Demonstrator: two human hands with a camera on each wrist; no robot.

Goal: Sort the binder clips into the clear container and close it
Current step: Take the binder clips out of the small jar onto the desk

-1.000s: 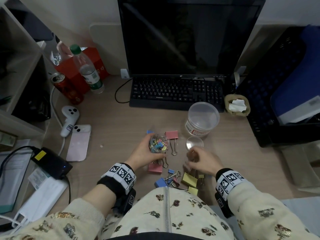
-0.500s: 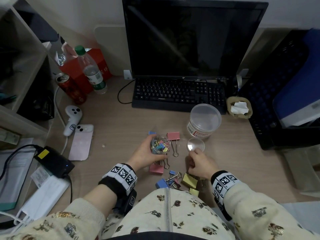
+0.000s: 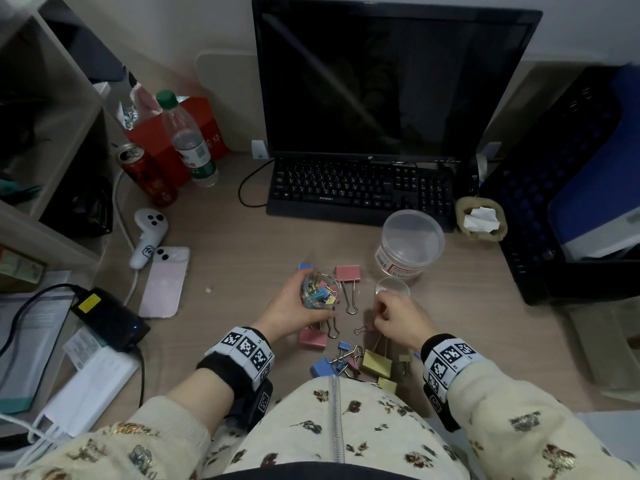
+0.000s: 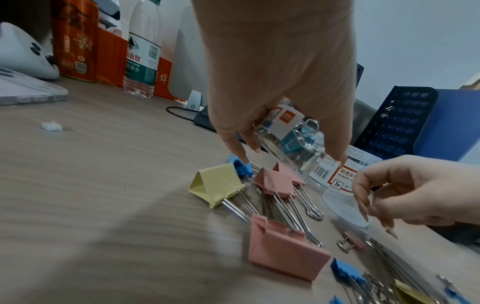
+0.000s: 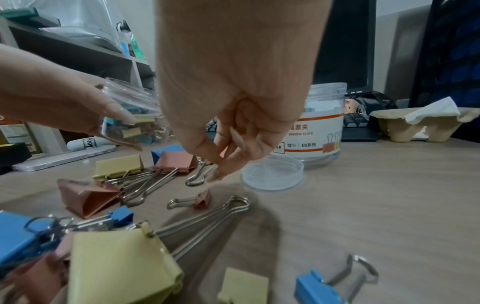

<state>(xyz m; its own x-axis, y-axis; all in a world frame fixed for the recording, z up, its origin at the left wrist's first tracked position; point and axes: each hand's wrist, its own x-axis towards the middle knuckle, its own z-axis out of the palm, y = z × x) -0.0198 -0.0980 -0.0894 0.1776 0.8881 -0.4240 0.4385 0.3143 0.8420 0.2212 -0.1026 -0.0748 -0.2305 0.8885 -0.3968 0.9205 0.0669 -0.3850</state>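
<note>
Clear plastic marked the two vessels on the desk: a large labelled tub point(image 3: 408, 249), standing open and seemingly empty well beyond the fingers of the right hand point(image 3: 398, 320), and a small clear jar point(image 3: 320, 294) gripped in the left hand point(image 3: 292, 308). The left fingers point(image 4: 235, 142) were curled round the jar's wall, holding it tilted above the desk, and it was already filled with small coloured binder clips. I judged the small-clip sorting to be well along.

The large clips remained out. A pink one point(image 3: 348, 273) lay just past the left fingertips, another pink one point(image 3: 312, 337) sat under the left palm's heel, and a yellow one point(image 3: 376, 363) lay below the right wrist, tangled with a large blue clip point(image 3: 322, 368). None of these looked able to fit the small jar, so they seemed bound for the tub.

The small round lid point(image 3: 392, 287) lay flat just beyond the right fingertips point(image 5: 221, 172), not touched. Those fingers were loosely curled and gathered downward, pinching nothing that I could see. A tiny pink clip point(image 5: 201, 200) lay directly beneath them, apart from them, and a tiny blue one point(image 3: 344, 346) waited nearer the wrist.

Left to do, by my reading: the last small clips, the big ones, then capping.
</note>
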